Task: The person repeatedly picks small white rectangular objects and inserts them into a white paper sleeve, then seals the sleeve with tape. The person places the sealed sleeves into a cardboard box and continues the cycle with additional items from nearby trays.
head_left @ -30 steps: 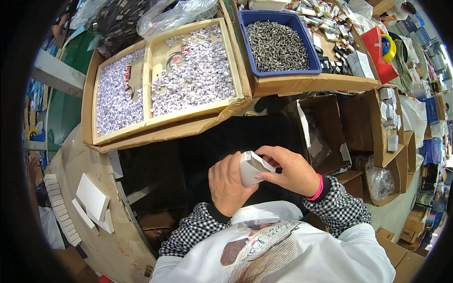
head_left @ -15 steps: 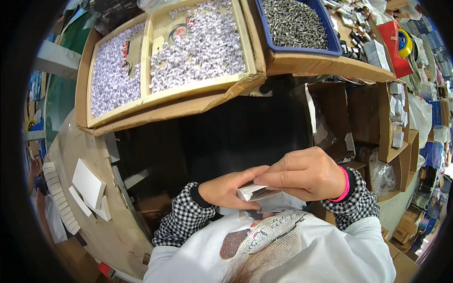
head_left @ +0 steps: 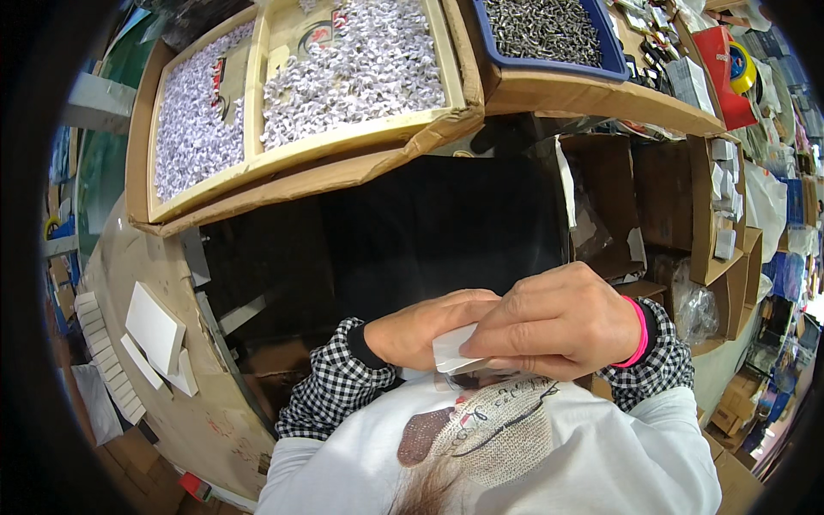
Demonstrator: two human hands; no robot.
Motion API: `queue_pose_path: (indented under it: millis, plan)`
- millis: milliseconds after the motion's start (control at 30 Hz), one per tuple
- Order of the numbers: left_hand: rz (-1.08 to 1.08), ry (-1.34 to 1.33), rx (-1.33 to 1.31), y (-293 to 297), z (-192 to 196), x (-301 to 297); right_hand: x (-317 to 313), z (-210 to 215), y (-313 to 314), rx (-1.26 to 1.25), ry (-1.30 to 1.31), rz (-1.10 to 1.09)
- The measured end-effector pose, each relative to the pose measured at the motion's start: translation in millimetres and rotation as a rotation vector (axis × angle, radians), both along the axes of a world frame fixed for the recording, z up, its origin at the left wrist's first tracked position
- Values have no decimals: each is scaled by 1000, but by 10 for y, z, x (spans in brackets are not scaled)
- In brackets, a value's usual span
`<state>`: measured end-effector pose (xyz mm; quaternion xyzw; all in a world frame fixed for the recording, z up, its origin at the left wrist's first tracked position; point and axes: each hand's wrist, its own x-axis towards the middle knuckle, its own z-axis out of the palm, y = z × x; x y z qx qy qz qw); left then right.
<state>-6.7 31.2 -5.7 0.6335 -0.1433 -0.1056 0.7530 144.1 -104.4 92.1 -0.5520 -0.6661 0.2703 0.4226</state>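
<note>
Close in front of my chest, both hands hold a small white box (head_left: 451,350), and its near end shows as a flat white flap. My left hand (head_left: 416,330) grips it from the left, with the fingertips hidden behind it and behind my other hand. My right hand (head_left: 549,326) has its thumb and fingers pressed together on the flap, covering most of the box. Whether the flap is fully tucked in cannot be made out.
Ahead stands a two-part wooden tray (head_left: 352,142) of small white pieces, beside a blue bin (head_left: 549,64) of small metal parts. White boxes (head_left: 154,326) lie on the worktable at left. Cardboard compartments (head_left: 661,193) stand at right, near a yellow tape roll (head_left: 742,69).
The box has turned in my hands, and its end now shows as a flat white face where an open edge showed before. My right fingers have shifted over it.
</note>
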Motion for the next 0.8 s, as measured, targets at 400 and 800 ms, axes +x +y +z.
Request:
queue_pose_path:
  millis: [400,800]
  plan:
    - [-20,282,-213,71,-15,-42,-37,122,201,16,-20,-51]
    - [161,-181,25,245,-125,-77,455,546,836,8,-287,-137]
